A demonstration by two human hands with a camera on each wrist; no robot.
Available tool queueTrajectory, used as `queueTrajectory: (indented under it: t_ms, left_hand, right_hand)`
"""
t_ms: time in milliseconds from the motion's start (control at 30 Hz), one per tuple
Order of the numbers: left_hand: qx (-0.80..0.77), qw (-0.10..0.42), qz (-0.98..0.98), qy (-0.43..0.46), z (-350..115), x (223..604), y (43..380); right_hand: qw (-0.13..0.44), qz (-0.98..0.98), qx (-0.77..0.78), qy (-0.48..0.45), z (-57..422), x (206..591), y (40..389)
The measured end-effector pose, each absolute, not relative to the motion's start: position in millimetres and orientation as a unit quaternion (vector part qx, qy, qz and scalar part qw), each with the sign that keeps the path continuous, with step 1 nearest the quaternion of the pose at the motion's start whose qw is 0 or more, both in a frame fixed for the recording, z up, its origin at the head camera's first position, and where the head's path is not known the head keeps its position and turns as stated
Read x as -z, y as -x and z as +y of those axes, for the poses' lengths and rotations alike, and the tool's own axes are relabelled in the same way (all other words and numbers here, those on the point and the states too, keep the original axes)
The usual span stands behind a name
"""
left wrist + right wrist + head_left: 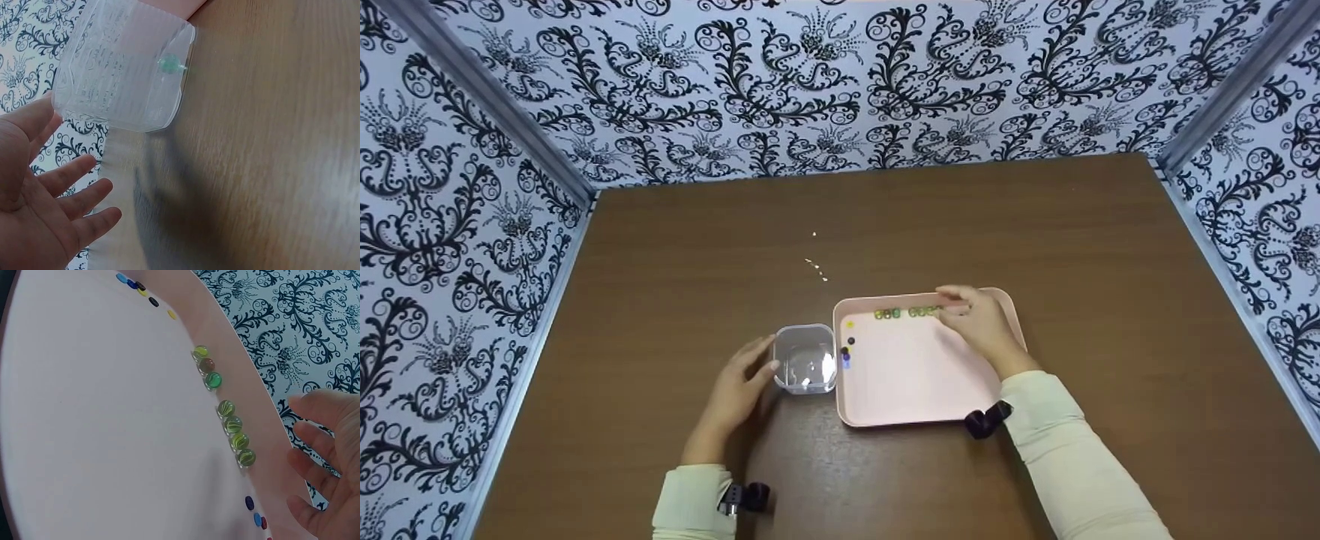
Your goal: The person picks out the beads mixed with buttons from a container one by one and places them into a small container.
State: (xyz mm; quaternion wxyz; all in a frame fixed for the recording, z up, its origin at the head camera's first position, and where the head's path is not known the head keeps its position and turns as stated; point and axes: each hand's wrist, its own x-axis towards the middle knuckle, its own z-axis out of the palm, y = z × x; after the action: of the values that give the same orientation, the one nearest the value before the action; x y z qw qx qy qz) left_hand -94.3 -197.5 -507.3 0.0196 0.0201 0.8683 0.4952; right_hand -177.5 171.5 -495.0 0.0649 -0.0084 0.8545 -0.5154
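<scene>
My left hand (741, 381) is at the left side of a clear plastic container (804, 349), thumb and a finger by its rim, the other fingers spread loosely. Through the container's wall, a green marble (170, 63) shows in the left wrist view. Over the far right part of a pink tray (915, 375) is my right hand (976, 319), its fingers loosely bent with nothing between them. Beside that hand, several yellow-green marbles (233, 424) line the tray's far wall. Farther left lie three more marbles (207, 365), yellow, brownish and green.
Small flat coloured pieces (846, 352) lie along the tray's left side; a few dark, blue and red pieces (257, 517) are at its far right. White specks (816, 268) show on the brown table (660, 300). Patterned walls (840, 90) enclose it.
</scene>
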Motion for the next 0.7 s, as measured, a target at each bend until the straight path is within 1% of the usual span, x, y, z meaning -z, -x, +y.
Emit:
queueTrajectory:
  t_ms: [400,700]
  left_hand:
    - [-0.490,0.018,0.872,-0.020,-197.8,506.9,94.8]
    - [-0.487,0.030,0.873,-0.010,-197.1,506.1,94.2]
  right_hand:
    - [0.075,0.860,0.504,0.019,173.4,499.4,179.7]
    - [0.091,0.865,0.493,0.023,176.0,503.1,181.1]
